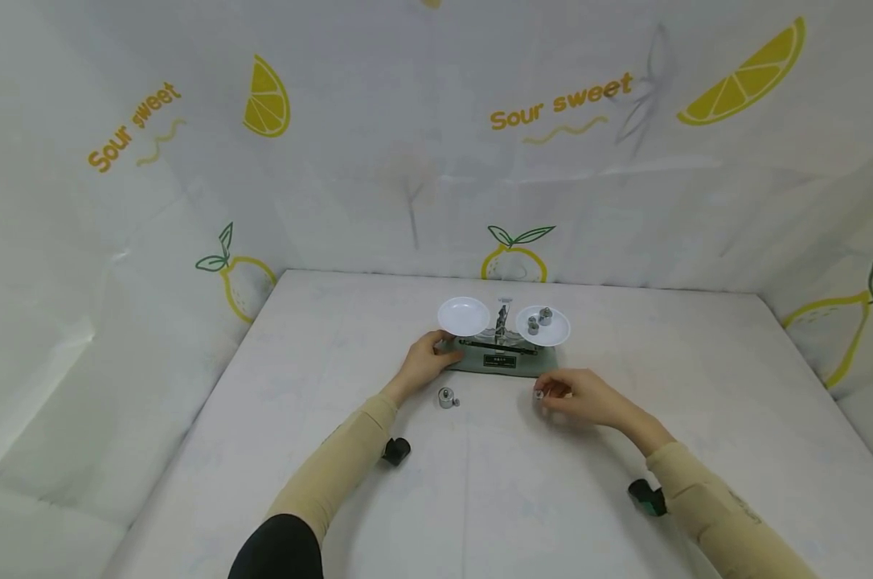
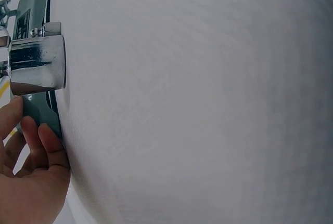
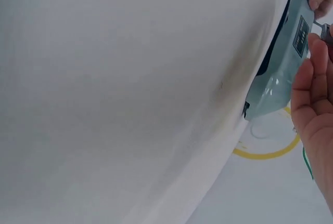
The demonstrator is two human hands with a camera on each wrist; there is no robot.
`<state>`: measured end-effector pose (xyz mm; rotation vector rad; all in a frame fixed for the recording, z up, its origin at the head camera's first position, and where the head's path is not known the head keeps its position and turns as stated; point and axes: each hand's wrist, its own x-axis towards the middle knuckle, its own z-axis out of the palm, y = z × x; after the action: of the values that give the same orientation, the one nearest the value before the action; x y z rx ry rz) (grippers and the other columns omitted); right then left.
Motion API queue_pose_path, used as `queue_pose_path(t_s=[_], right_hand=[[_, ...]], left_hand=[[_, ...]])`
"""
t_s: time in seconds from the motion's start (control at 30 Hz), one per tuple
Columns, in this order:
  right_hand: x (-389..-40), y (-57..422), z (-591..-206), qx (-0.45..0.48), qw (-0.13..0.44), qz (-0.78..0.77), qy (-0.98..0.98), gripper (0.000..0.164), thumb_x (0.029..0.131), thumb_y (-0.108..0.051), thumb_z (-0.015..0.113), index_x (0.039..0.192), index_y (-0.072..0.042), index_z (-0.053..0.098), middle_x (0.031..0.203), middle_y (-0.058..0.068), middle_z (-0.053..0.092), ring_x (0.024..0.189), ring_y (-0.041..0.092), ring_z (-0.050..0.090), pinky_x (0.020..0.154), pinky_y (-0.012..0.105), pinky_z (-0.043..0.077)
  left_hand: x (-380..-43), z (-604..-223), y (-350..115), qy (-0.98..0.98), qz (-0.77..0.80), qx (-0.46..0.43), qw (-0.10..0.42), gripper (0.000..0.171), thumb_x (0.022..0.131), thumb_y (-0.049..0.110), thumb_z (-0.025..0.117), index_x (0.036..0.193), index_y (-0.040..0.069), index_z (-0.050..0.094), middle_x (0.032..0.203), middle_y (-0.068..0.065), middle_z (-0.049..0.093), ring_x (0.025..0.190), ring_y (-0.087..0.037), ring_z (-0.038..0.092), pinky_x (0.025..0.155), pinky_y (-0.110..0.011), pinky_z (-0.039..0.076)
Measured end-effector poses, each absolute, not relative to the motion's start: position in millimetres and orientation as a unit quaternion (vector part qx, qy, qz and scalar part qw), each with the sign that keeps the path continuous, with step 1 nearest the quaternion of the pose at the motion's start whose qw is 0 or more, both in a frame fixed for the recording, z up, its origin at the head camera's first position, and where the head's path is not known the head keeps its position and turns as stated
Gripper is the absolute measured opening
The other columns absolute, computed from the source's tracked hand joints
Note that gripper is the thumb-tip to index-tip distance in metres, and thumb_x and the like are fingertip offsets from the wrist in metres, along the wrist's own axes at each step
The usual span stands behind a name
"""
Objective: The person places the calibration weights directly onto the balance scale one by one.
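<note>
A green-based balance scale (image 1: 538, 367) with two white pans stands toward the back of the table. My left hand (image 1: 424, 362) grips the left end of its base, thumb in front. In the left wrist view, the curled fingers (image 2: 51, 143) lie against the green base (image 2: 39, 110). My right hand (image 1: 581, 396) pinches a small metal weight (image 1: 539, 395) just in front of the base's right end. The right wrist view shows part of that weight (image 3: 326, 33) at the fingertips. Two metal weights (image 1: 546, 314) sit on the right pan (image 1: 561, 331); the left pan (image 1: 463, 316) bears nothing.
A larger cylindrical weight (image 1: 446, 398) stands on the white table before the scale, with a tiny weight (image 1: 456, 402) beside it, near my left hand. A white sheet (image 1: 379, 185) printed with lemons hangs behind and around the table (image 1: 407, 515).
</note>
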<state>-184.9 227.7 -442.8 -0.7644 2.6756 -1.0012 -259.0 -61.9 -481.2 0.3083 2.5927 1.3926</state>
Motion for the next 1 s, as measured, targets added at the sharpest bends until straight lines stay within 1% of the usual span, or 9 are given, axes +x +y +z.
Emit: queue_pose_path(t_s=[0.23,0.4,0.53,0.73,0.83,0.9,1.0], right_hand=[[-188,230,-436,-0.232,-0.006,-0.361,0.903,0.018,0.086,-0.011,0.065,0.103,-0.007,0.065,0.093,0.003,0.067,0.078,-0.003,0.054,0.068,0.021,0.048],[-192,232,-432,-0.221,-0.088,-0.367,0.9,0.019,0.082,-0.008,0.069,0.101,-0.007,0.066,0.088,0.003,0.068,0.076,-0.007,0.053,0.063,0.021,0.046],[-195,232,-429,-0.221,-0.14,-0.366,0.893,0.018,0.08,-0.006,0.07,0.098,-0.008,0.067,0.087,0.002,0.069,0.078,-0.008,0.053,0.064,0.022,0.047],[-200,231,-424,-0.217,-0.173,-0.384,0.881,0.019,0.08,-0.004,0.071,0.099,-0.008,0.069,0.087,0.004,0.068,0.079,-0.01,0.051,0.067,0.013,0.043],[-203,230,-423,-0.209,-0.181,-0.391,0.878,0.018,0.08,-0.004,0.07,0.098,-0.006,0.069,0.087,0.005,0.067,0.079,-0.011,0.05,0.066,0.013,0.042],[-205,230,-422,-0.203,-0.188,-0.389,0.879,0.018,0.08,-0.004,0.07,0.098,-0.006,0.069,0.086,0.005,0.067,0.079,-0.009,0.05,0.066,0.012,0.042],[-210,228,-422,-0.192,-0.203,-0.374,0.884,0.017,0.08,-0.005,0.071,0.096,-0.005,0.069,0.087,0.007,0.067,0.08,-0.001,0.052,0.068,0.015,0.043]], left_hand=[[-259,-482,-63,0.875,0.465,0.105,0.087,0.042,0.087,0.028,0.065,0.123,0.009,0.055,0.124,-0.009,0.056,0.081,-0.014,0.055,0.064,-0.021,0.045],[-260,-483,-63,0.875,0.464,0.106,0.086,0.044,0.087,0.028,0.065,0.124,0.008,0.055,0.128,-0.009,0.054,0.083,-0.015,0.055,0.066,-0.022,0.044],[-259,-482,-62,0.874,0.467,0.103,0.087,0.044,0.086,0.028,0.066,0.125,0.009,0.055,0.129,-0.009,0.054,0.085,-0.016,0.056,0.067,-0.022,0.045],[-259,-482,-62,0.872,0.47,0.101,0.09,0.045,0.086,0.027,0.066,0.125,0.009,0.054,0.132,-0.009,0.053,0.089,-0.017,0.058,0.07,-0.022,0.046],[-259,-482,-62,0.873,0.469,0.102,0.088,0.044,0.087,0.027,0.065,0.125,0.009,0.054,0.132,-0.009,0.053,0.089,-0.017,0.058,0.069,-0.022,0.046],[-259,-482,-62,0.872,0.47,0.104,0.087,0.044,0.087,0.027,0.065,0.125,0.009,0.054,0.132,-0.009,0.053,0.087,-0.016,0.057,0.069,-0.022,0.045],[-259,-483,-62,0.872,0.469,0.107,0.085,0.044,0.087,0.026,0.065,0.125,0.008,0.054,0.13,-0.01,0.054,0.084,-0.015,0.056,0.067,-0.021,0.045]])
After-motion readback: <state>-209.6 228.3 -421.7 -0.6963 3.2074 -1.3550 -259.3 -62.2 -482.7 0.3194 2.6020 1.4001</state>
